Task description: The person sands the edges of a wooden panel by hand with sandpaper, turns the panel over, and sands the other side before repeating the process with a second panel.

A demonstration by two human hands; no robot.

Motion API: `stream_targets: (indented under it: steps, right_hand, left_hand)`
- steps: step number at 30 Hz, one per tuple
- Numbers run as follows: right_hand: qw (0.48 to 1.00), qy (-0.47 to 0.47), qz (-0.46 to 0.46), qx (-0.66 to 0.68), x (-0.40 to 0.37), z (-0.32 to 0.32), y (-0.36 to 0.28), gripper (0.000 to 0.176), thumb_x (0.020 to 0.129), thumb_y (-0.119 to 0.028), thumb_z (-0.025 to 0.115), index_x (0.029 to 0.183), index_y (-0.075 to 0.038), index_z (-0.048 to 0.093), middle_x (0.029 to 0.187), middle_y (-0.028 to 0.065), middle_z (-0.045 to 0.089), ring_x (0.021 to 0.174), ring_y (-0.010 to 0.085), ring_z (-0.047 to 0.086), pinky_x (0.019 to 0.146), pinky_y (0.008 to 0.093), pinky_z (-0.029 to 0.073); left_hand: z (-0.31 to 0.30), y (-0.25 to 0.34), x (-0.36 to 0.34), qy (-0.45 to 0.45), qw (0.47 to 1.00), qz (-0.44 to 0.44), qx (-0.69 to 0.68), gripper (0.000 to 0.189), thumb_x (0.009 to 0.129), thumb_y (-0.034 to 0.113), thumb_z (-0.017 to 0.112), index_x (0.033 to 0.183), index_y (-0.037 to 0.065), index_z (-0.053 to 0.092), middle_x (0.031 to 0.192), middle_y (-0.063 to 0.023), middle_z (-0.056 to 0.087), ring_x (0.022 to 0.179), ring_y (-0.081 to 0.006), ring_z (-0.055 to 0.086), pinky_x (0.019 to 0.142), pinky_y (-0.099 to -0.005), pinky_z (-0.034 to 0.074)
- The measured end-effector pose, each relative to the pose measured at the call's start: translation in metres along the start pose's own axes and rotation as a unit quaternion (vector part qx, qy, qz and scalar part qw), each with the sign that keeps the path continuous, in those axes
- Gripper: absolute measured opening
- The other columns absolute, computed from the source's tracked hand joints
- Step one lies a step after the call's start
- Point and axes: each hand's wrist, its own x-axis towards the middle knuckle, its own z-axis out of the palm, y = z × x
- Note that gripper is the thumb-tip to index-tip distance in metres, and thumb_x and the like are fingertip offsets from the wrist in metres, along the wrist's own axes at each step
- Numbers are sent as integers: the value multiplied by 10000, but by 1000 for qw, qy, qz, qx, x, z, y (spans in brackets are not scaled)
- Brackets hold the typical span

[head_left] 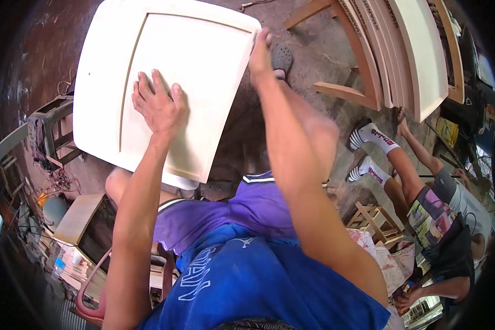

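Observation:
A pale wooden panel [203, 49] with a recessed field and a raised border lies tilted in front of my knees. My left hand [158, 104] rests on the recessed field, fingers spread, holding nothing. At the panel's right edge is my right hand [260, 58], slightly blurred. Its fingers point up along the edge and touch or nearly touch it; whether they close on the panel I cannot make out.
Curved wooden panels [390, 55] stand stacked at the upper right. Two people sit at the right, one in striped socks [379, 137]. A dark frame-like stool [55, 132] is at the left, near a wooden box [80, 219]. A red chair arm [85, 297] shows lower left.

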Motion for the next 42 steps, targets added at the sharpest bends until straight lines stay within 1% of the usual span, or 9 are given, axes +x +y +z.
stream_targets:
  steps: [1,2,5,7,10,24,29,36,42]
  right_hand:
    - [989,-101,33,104,-6,-8,28,811,1105,-627,241,1622,-3,278,1677,149,327,1511,241,363,1228,392,317]
    - [996,-75,-21,53,2,-8,67,830,1133,-532,240,1620,105,30,1730,235,112,1600,326,126,1295,420,110]
    - [996,-65,-44,42,-28,8,-13,830,1103,-626,254,1619,25,259,1680,150,319,1511,258,356,1246,382,281]
    - [1000,-14,-17,-1,42,-3,9,946,1088,-632,287,1618,107,26,1716,299,57,1607,382,58,1303,437,76]
    - [999,15,-31,-9,20,2,4,1010,1064,-676,308,1611,124,22,1700,339,50,1602,401,65,1303,436,78]
    - [973,-63,92,-202,-325,19,128,1197,956,-829,339,1592,144,50,1593,415,181,1484,528,207,1237,592,158]
    - [985,-10,54,-166,-281,22,116,1165,967,-745,465,1595,139,40,1609,417,160,1501,528,176,1249,591,115]
    - [987,44,-27,-151,-35,1,27,1181,944,-608,617,1605,125,-33,1665,410,54,1583,492,49,1296,516,55]
    - [989,24,-48,-140,-46,5,6,1181,968,-676,544,1596,144,-28,1668,405,52,1575,509,36,1293,517,38]
  left_hand:
    - [0,1,0,4,1000,0,-3,681,1017,383,544,1586,45,388,1644,-270,260,1509,-474,211,1230,-623,157]
    - [1,1,-1,1,1000,0,3,685,1015,407,541,1574,37,402,1638,-276,262,1504,-481,213,1227,-628,157]
    - [0,1,3,-1,1000,6,12,689,1013,412,538,1571,31,402,1636,-279,261,1502,-482,214,1226,-628,158]
    - [-2,0,-3,-6,1000,9,13,688,1013,394,539,1580,34,390,1640,-277,258,1505,-476,212,1229,-624,160]
    - [-4,3,0,-6,1000,4,1,693,1009,391,536,1578,26,384,1638,-283,255,1504,-480,213,1226,-632,156]
    - [-4,1,0,2,999,-16,-29,718,996,453,546,1567,49,388,1632,-270,259,1518,-458,185,1246,-607,118]
    - [-1,3,3,5,999,-18,-27,717,996,456,546,1565,48,390,1626,-270,261,1515,-461,190,1245,-610,120]
    - [-5,4,2,-4,1000,-7,12,710,1015,434,533,1580,36,370,1632,-280,250,1521,-469,188,1241,-613,136]
    - [-3,4,3,11,1000,-5,6,712,1011,433,537,1573,28,375,1617,-298,265,1503,-478,217,1233,-622,138]
